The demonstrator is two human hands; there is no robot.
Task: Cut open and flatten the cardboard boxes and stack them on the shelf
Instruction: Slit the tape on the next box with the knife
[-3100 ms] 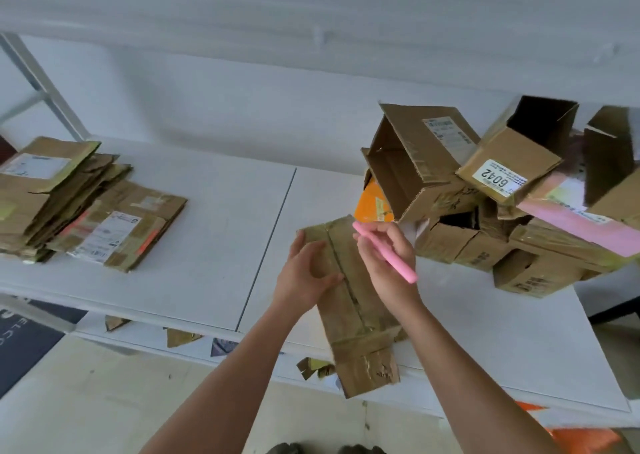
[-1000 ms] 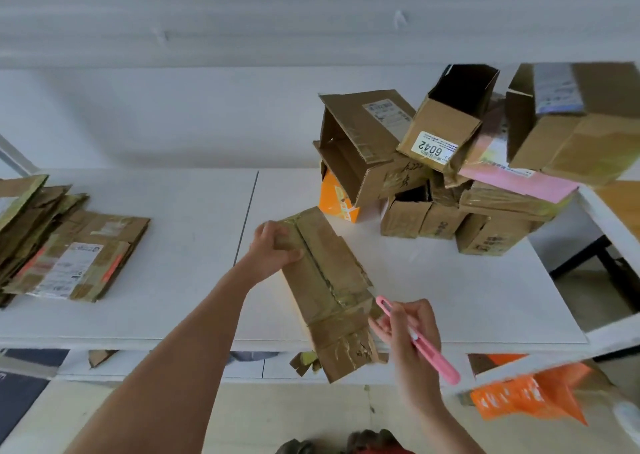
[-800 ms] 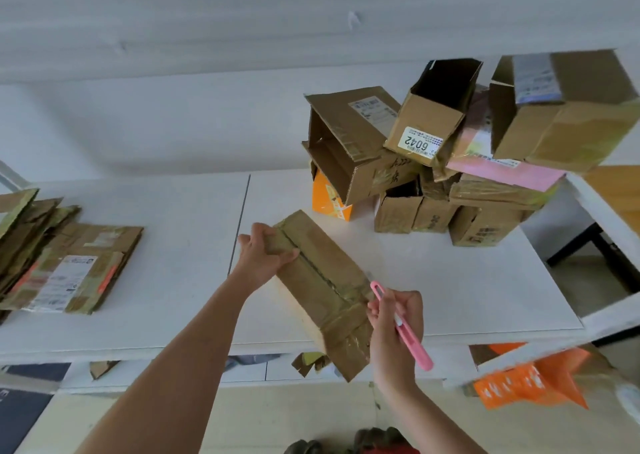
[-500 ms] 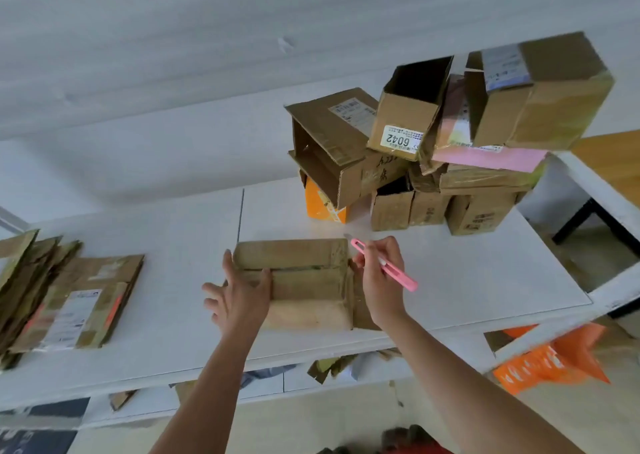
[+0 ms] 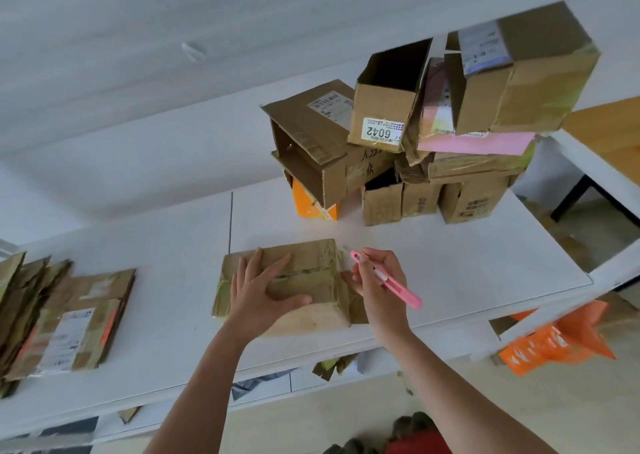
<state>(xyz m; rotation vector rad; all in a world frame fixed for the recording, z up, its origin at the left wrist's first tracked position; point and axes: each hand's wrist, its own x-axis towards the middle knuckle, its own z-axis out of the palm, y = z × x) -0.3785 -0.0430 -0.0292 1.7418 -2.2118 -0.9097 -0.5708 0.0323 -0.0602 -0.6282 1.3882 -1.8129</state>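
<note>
A taped brown cardboard box [image 5: 311, 266] lies on its side on the white shelf [image 5: 467, 273], near the front edge. My left hand [image 5: 258, 289] presses flat on top of it with spread fingers. My right hand [image 5: 379, 280] grips a pink box cutter [image 5: 391, 285] at the box's right end, its tip pointing up and left at the taped corner. Flattened cardboard [image 5: 79, 315] is stacked at the shelf's left end.
A tall heap of opened boxes [image 5: 415, 148], one labelled 6042, one orange, one pink, fills the back right of the shelf. Orange bags [image 5: 554, 342] lie below right. Cardboard scraps sit on a lower shelf [image 5: 332, 363].
The box was turned from lengthwise to lying crosswise on the shelf. My left hand went from gripping its far end to pressing on top. My right hand brought the cutter to its right end.
</note>
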